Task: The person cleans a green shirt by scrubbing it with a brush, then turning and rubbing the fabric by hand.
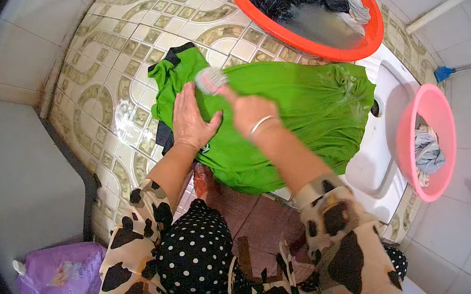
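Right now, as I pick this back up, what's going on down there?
A person is working over a green garment spread on the tiled floor and partly over the white basin. Of the two hands, the left hand lies on the garment near its dark-trimmed end; the right hand holds what looks like a pale brush at the same end. Beyond sits a red tub with clothes in cloudy water; to the right, a pink tub holds lighter cloths.

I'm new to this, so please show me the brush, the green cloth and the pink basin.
Brush (211, 80), head view: on its pale end.
Green cloth (288, 109), head view: on its middle.
Pink basin (406, 132), head view: on its outer wall.
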The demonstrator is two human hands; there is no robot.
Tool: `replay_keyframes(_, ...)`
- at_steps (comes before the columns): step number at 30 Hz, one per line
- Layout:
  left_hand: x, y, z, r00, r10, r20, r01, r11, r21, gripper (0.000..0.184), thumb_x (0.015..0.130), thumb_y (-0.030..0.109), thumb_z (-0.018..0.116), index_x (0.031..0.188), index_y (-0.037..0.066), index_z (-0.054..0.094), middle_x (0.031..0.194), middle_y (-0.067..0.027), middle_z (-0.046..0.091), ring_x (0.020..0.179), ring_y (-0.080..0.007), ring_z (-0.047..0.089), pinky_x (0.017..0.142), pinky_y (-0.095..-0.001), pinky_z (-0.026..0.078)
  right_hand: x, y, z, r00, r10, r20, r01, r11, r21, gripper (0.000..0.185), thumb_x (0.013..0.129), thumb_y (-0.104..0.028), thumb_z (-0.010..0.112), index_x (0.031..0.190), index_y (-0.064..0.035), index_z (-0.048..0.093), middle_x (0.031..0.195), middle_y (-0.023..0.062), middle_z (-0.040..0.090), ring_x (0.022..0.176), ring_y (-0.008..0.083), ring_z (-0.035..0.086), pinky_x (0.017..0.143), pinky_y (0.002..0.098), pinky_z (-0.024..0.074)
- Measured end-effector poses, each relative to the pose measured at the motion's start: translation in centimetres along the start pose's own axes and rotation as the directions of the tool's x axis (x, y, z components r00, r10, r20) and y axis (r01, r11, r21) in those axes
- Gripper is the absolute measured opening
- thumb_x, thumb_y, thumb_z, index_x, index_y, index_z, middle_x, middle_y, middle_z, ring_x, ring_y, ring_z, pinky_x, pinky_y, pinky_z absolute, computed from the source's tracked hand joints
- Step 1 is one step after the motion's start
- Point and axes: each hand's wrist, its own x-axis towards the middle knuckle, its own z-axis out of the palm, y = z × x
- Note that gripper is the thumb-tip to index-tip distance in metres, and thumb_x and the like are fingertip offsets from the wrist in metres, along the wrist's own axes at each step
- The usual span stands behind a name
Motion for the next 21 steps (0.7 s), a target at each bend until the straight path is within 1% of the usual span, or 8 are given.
replay_keyframes(3,0.2,0.4,-0.5,0.999,-0.02,0.037,0.019,0.999,0.031,0.079,0.064,0.026,0.064,0.124,-0.006,0.026,0.123,-0.0246,0.036,0.119,-0.0332,0.031,0.102,-0.0394,0.019,-0.3,8.7,-0.9,0.972,0.19,-0.137,-0.201,0.977,-0.066,0.057,0.078,-0.006,0.036,0.127,-0.0358,0.029,0.078,0.0183,0.06,0.071,0.0328,0.06,0.059,0.0452,0.0468)
replay_keyframes(9,1.3,1.1,0.6,0.996,0.085,-0.001,-0.085,0.994,0.073,0.065,0.066,0.028,0.06,0.12,-0.002,0.037,0.124,-0.0212,0.037,0.12,-0.0309,0.03,0.102,-0.0435,0.018,-11.0,18.9,-2.3,0.852,0.455,-0.26,-0.439,0.89,0.119,0.043,0.083,-0.012,0.039,0.124,-0.0264,0.036,0.092,0.0208,0.057,0.072,0.038,0.057,0.064,0.0454,0.0451)
replay_keyframes(11,2.6,3.3,0.8,0.998,-0.028,0.052,0.023,0.995,0.092,0.054,0.069,0.026,0.059,0.114,-0.001,0.044,0.123,-0.0204,0.038,0.118,-0.0305,0.032,0.099,-0.0479,0.02,-12.8,18.3,-0.6,0.818,0.346,-0.46,-0.222,0.927,0.302,0.046,0.082,-0.009,0.043,0.127,-0.0173,0.036,0.112,0.0199,0.05,0.074,0.0342,0.059,0.067,0.0391,0.0479)
replay_keyframes(13,5.7,6.2,2.4,0.99,0.137,0.019,-0.134,0.986,-0.102,0.042,0.072,0.023,0.057,0.108,0.001,0.05,0.12,-0.0188,0.042,0.114,-0.0297,0.036,0.095,-0.0516,0.023,-13.0,18.6,2.7,0.612,0.163,-0.774,0.042,0.971,0.237,0.044,0.083,-0.006,0.043,0.126,-0.01,0.038,0.092,0.0122,0.06,0.06,0.0211,0.057,0.055,0.0314,0.046)
replay_keyframes(14,7.0,8.2,3.5,0.982,0.17,0.081,-0.165,0.984,-0.069,0.037,0.073,0.021,0.055,0.104,0.003,0.051,0.118,-0.0172,0.044,0.112,-0.0293,0.038,0.092,-0.0525,0.025,-13.6,18.4,3.5,0.616,0.163,-0.771,0.034,0.972,0.232,0.044,0.083,-0.006,0.043,0.126,-0.01,0.038,0.092,0.0122,0.06,0.06,0.0211,0.057,0.055,0.0314,0.046)
replay_keyframes(16,7.8,10.5,5.0,0.97,0.203,0.134,-0.199,0.979,-0.04,0.031,0.074,0.02,0.054,0.101,0.005,0.053,0.117,-0.0156,0.045,0.111,-0.0288,0.039,0.09,-0.0533,0.027,-14.5,18.0,4.4,0.723,0.52,-0.455,-0.093,0.726,0.682,0.043,0.081,-0.013,0.045,0.124,-0.007,0.04,0.108,0.0167,0.054,0.085,0.0268,0.057,0.077,0.0329,0.0433)
replay_keyframes(19,8.8,12.1,6.4,0.933,0.187,0.307,-0.238,0.961,0.137,0.02,0.076,0.019,0.053,0.092,0.008,0.056,0.104,-0.0127,0.054,0.102,-0.0284,0.046,0.085,-0.0474,0.034,-15.7,18.1,3.6,0.708,0.583,-0.399,-0.1,0.642,0.76,0.044,0.082,-0.017,0.045,0.124,-0.0059,0.04,0.102,0.0167,0.056,0.083,0.0227,0.056,0.075,0.0316,0.0427)
replay_keyframes(21,9.7,11.7,5.7,0.907,-0.023,0.42,0.073,0.992,-0.104,0.012,0.078,0.016,0.05,0.085,0.008,0.056,0.09,-0.0112,0.058,0.09,-0.0296,0.053,0.077,-0.0387,0.04,-16.5,18.7,2.8,0.715,0.652,-0.254,-0.195,0.535,0.822,0.043,0.082,-0.018,0.045,0.123,-0.0065,0.041,0.102,0.0171,0.056,0.085,0.0217,0.056,0.076,0.0307,0.0424)
